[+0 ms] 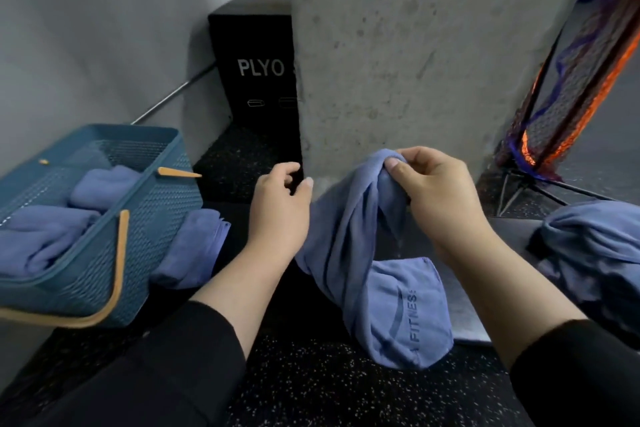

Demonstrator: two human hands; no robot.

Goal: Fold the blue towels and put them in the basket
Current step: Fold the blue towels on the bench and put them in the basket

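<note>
Under your right hand [436, 191] fingers the pinched blue fitness towel [363, 270] hangs so it untwists; your left hand [280, 198], loosely curled, holds nothing, probably going for an edge.

concrete pillar [415, 45] stood centre, grey and pitted. black box [256, 59] marked "plyo" sat behind it on the left, against a grey wall [104, 10]. thin metal rod [173, 97] leaned along the wall. orange-and-purple netting [571, 87] hung right. speckled black floor [329, 392] below.
</note>
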